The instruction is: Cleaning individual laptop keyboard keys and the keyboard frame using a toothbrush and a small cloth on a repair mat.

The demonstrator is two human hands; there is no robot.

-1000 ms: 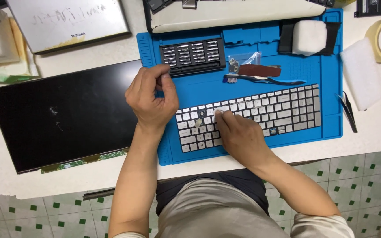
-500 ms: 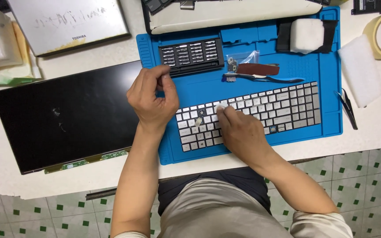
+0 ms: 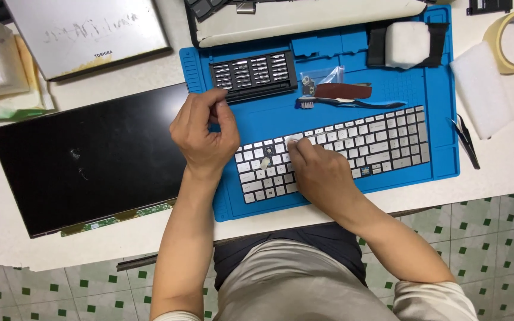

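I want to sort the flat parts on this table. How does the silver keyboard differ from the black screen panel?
The keyboard is silver and covered in keys; the screen panel is plain glossy black. The keyboard lies on the blue mat, the panel on the white table. The panel is larger. Both lie flat and slightly tilted.

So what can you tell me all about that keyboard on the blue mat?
The keyboard is a thin, silver-grey laptop board with pale keys, out of its case. It lies flat and slanted on the blue mat. One key near its left end is off, leaving a dark gap, and a loose cap lies tilted there. The right hand rests on it, fingertips pressing a key. The left hand hovers at its left end.
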